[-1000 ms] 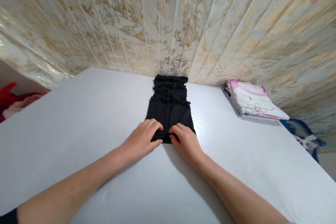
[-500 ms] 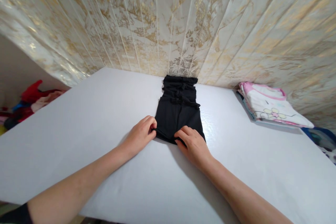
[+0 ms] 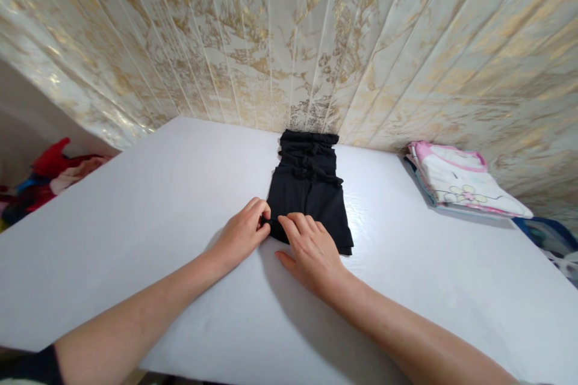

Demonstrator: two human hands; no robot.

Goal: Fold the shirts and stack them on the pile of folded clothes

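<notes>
A black garment [image 3: 309,195] lies lengthwise on the white table, gathered in bunched ridges at its far end and flat toward me. My left hand [image 3: 246,230] pinches its near left corner between thumb and fingers. Over the near edge rests my right hand [image 3: 311,249], fingers stretched onto the cloth and thumb apart from them, on the white surface side. The right hand covers part of the near hem. What kind of garment it is, I cannot tell.
On the right of the white table [image 3: 135,204] sits a stack of folded clothes [image 3: 469,183], a white and pink shirt on top. A gold-patterned curtain [image 3: 271,42] hangs behind. Red and other clothes [image 3: 58,168] lie beyond the left edge; a blue item [image 3: 546,234] is at far right.
My right hand has slid left along the near edge toward my left hand, its fingers straightening. The garment's near right corner now shows. My left hand keeps its pinch.
</notes>
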